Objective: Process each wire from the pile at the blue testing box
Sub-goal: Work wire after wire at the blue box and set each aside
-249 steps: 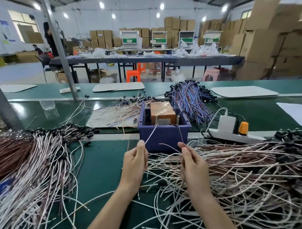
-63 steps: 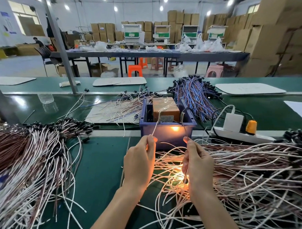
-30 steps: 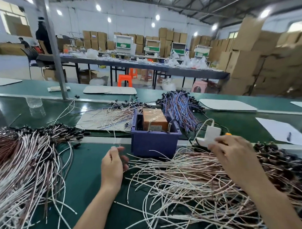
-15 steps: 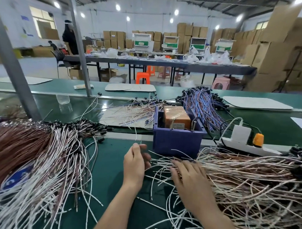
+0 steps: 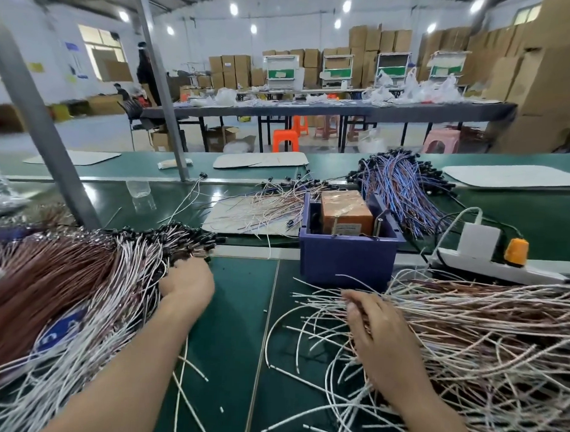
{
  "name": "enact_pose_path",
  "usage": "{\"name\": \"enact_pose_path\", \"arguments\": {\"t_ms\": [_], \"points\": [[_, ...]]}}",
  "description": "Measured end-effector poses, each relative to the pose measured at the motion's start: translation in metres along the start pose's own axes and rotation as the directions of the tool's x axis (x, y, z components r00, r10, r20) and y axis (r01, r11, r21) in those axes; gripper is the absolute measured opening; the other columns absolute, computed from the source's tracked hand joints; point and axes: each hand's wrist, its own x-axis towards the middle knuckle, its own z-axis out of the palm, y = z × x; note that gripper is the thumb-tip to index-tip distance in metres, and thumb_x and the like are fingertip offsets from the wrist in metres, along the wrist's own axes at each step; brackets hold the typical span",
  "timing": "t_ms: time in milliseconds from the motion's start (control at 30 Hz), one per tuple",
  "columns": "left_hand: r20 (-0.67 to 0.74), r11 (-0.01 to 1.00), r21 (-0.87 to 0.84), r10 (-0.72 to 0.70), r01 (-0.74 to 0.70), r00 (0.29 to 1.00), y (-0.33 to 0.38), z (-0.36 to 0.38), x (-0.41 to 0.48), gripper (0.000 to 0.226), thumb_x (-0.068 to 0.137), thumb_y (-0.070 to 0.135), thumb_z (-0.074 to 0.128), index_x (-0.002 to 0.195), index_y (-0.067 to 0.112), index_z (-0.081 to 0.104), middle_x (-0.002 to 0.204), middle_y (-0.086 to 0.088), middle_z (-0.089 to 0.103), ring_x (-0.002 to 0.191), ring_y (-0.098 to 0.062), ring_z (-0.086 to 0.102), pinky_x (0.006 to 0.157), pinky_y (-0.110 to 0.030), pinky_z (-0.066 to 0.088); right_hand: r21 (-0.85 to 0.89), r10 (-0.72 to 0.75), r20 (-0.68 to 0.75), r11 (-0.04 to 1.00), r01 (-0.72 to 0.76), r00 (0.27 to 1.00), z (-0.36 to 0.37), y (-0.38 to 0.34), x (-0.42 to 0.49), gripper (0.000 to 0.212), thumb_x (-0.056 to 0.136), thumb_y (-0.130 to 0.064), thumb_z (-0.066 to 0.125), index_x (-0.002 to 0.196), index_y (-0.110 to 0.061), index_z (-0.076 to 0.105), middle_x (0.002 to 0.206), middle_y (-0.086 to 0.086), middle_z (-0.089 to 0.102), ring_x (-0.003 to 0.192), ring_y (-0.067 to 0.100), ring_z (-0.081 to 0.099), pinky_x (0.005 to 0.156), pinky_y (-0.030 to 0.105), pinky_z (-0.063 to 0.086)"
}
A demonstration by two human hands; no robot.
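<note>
On the near green table [image 5: 235, 311], a dark blue plastic testing box [image 5: 346, 263] stands at centre, open at the top, with an orange-brown rectangular block [image 5: 347, 211] inside it. Left of the box lies a dense pile of white and brown wires with black end caps [image 5: 81, 273]. The left hand [image 5: 187, 283] reaches into this pile at the capped ends. Its grip is buried among the wires, so it cannot be told whether the fingers are spread or pinching anything. Right of the box lies a loose pile of white and brown wires [image 5: 483, 336], with bare ends pointing left. The right hand [image 5: 376, 329] rests palm down on this pile, near the box but apart from it. Its fingers are bent down among the wire ends, and whether the grip pinches a wire cannot be told. Just right of the box sits a white power strip [image 5: 501, 270] carrying a white adapter [image 5: 480, 237] and an orange plug [image 5: 516, 251]. Beyond the box lies a bundle of blue and purple wires [image 5: 404, 187].
</note>
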Motion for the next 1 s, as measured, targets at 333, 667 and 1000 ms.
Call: {"name": "enact_pose_path", "arguments": {"t_ms": [333,667,1000], "points": [[-0.026,0.882,-0.459,0.111,-0.111,0.993,-0.008,-0.019,-0.005,0.033,0.100,0.021,0.045,0.106,-0.007,0.062,0.103,-0.026,0.069,0.093,-0.039,0.068,0.079,-0.041,0.050,0.089,-0.044,-0.103,0.995,0.053,0.994,0.000,0.003,-0.002,0.042,0.101,-0.037,0.036,0.138,-0.028,0.053,0.117,-0.021,0.055,0.109,-0.001,0.055,0.099,0.032,0.052],[-0.238,0.489,-0.441,0.745,-0.753,0.623,0.043,-0.084,-0.124,0.012,0.103,0.042,0.045,0.093,0.038,0.049,0.072,0.016,0.065,0.051,0.000,0.054,0.044,-0.017,0.040,-0.076,-0.414,-0.541,0.891,0.448,0.732,-0.010,-0.020,-0.011,0.055,0.107,-0.036,0.035,0.157,-0.014,0.023,0.154,0.017,0.039,0.148,0.026,0.032,0.125,0.045,0.018],[-0.098,0.339,-0.236,0.924,-0.911,0.369,0.062,-0.072,-0.146,0.023,0.099,0.054,0.037,0.102,0.039,0.055,0.101,0.020,0.057,0.090,-0.001,0.057,0.085,-0.031,0.048,-0.037,-0.214,-0.523,0.973,0.229,0.825,-0.025,-0.001,-0.015,0.033,0.110,-0.037,0.031,0.130,-0.025,0.054,0.091,-0.006,0.051,0.051,0.005,0.045,0.040,0.021,0.043]]}}
